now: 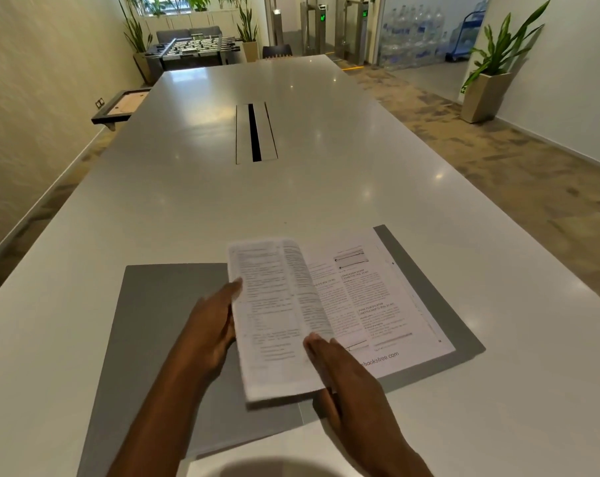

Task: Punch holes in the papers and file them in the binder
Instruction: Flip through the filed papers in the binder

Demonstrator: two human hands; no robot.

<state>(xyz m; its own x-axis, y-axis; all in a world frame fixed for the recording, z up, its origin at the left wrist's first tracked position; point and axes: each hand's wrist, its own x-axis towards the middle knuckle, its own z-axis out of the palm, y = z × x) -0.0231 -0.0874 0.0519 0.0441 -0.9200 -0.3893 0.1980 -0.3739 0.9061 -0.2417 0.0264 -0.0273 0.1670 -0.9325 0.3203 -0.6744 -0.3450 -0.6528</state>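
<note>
A grey binder (160, 304) lies open and flat on the white table, near its front edge. Printed papers (377, 304) rest on its right half. A thick sheaf of printed pages (274, 321) stands lifted and curved over the binder's middle, blurred by motion. My left hand (212, 325) grips the sheaf's left edge with fingers behind it. My right hand (339, 370) lies flat with fingers together at the sheaf's lower right, touching the pages. The binder's rings are hidden under the paper. No hole punch is in view.
The long white table (291, 187) has a cable slot (255, 132) in its middle. A framed board (119, 105) juts out by the left edge. A potted plant (491, 80) stands at the right wall, a foosball table (191, 46) beyond the far end.
</note>
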